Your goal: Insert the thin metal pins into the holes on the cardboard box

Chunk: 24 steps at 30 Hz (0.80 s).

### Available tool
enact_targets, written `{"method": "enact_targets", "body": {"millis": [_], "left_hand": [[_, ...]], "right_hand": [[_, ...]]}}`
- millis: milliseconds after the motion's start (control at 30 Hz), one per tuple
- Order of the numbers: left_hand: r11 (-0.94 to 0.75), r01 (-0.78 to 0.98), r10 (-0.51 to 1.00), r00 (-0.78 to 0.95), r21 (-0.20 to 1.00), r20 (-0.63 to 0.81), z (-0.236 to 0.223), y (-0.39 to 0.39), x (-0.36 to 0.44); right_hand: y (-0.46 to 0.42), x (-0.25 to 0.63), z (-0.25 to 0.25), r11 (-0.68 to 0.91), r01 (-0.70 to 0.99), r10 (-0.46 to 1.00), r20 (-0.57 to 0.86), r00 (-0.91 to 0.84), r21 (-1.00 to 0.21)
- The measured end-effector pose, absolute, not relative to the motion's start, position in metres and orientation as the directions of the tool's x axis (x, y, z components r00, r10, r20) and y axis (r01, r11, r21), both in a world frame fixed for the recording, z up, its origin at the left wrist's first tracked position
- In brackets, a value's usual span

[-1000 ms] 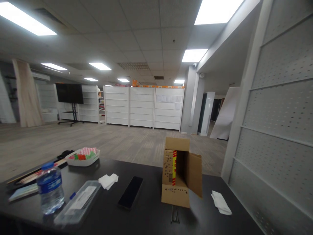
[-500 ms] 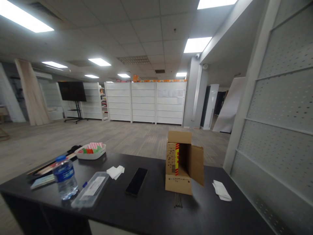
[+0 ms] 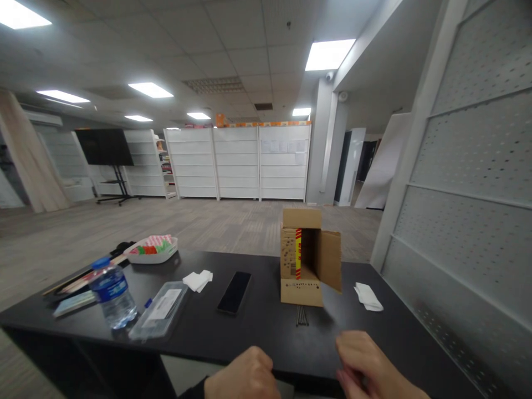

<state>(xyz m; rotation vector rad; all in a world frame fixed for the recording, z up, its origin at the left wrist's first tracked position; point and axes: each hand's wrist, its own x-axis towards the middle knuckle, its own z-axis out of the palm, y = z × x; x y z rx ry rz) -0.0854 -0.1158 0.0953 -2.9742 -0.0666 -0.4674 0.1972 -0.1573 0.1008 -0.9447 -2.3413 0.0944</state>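
My left hand [image 3: 245,376] is a loose fist at the table's front edge, knuckles up, with no object showing in it. To its right, my right hand [image 3: 369,363] is closed too, its fingers curled in and nothing visible between them. Neither hand touches anything on the black table [image 3: 266,332]. Beyond them, an open cardboard box [image 3: 301,292] faces me, flaps spread, with a red and yellow label strip. Just in front of it lie several thin dark metal pins [image 3: 302,316], nails or screws, side by side. A black phone [image 3: 235,292] lies left of the box.
On the left stand a water bottle [image 3: 113,293], a clear plastic case [image 3: 160,310] and a white basket [image 3: 152,254] with colourful packets. Folded white tissues [image 3: 198,280] lie beside the case, another tissue [image 3: 368,297] at the right. A perforated metal panel [image 3: 469,233] borders the table's right side.
Both my hands have come into view from below, closed, at the table's front edge. The view has tilted down and shifted slightly; the things on the table keep their places.
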Motion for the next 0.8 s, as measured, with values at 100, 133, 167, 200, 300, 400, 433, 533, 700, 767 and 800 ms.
{"method": "enact_targets", "body": {"millis": [100, 133, 167, 200, 300, 400, 433, 533, 700, 767, 800], "left_hand": [[-0.985, 0.042, -0.017, 0.942, -0.168, 0.335, 0.081, -0.103, -0.071], [-0.984, 0.058, -0.006, 0.933, -0.167, 0.359, 0.076, -0.099, -0.066], [-0.985, 0.074, 0.011, 0.926, -0.153, 0.377, 0.070, -0.096, -0.062], [-0.987, 0.083, 0.021, 0.915, -0.136, 0.404, 0.064, -0.092, -0.057], [-0.987, 0.145, 0.094, 0.872, -0.071, 0.480, 0.047, -0.080, -0.047], [-0.972, 0.236, 0.200, 0.857, -0.017, 0.476, 0.035, -0.066, -0.040], [-0.967, 0.254, 0.221, 0.854, -0.006, 0.470, 0.032, -0.061, -0.038], [-0.948, 0.320, 0.282, 0.833, 0.002, 0.477, 0.026, -0.043, -0.034], [-0.917, 0.397, 0.319, 0.796, -0.045, 0.514, 0.019, -0.010, -0.023], [-0.897, 0.438, 0.337, 0.773, -0.068, 0.537, 0.015, 0.002, -0.019], [-0.883, 0.464, 0.354, 0.758, -0.072, 0.548, 0.013, 0.007, -0.018]], "right_hand": [[-0.124, 0.186, 0.076, 0.675, 0.643, 0.721, 0.508, -0.472, -0.361], [-0.114, 0.185, 0.067, 0.644, 0.658, 0.749, 0.495, -0.440, -0.390], [-0.104, 0.184, 0.058, 0.626, 0.659, 0.766, 0.486, -0.421, -0.417], [-0.096, 0.183, 0.050, 0.604, 0.664, 0.783, 0.483, -0.392, -0.440], [-0.076, 0.183, 0.032, 0.559, 0.691, 0.814, 0.461, -0.352, -0.459], [-0.063, 0.181, 0.018, 0.539, 0.722, 0.825, 0.448, -0.346, -0.434], [-0.060, 0.180, 0.014, 0.532, 0.732, 0.828, 0.442, -0.345, -0.426], [-0.053, 0.178, 0.004, 0.518, 0.754, 0.835, 0.429, -0.344, -0.403], [-0.050, 0.178, -0.004, 0.501, 0.787, 0.842, 0.413, -0.346, -0.360], [-0.050, 0.178, -0.004, 0.484, 0.801, 0.851, 0.403, -0.337, -0.351], [-0.051, 0.178, -0.004, 0.478, 0.806, 0.854, 0.398, -0.334, -0.349]]}}
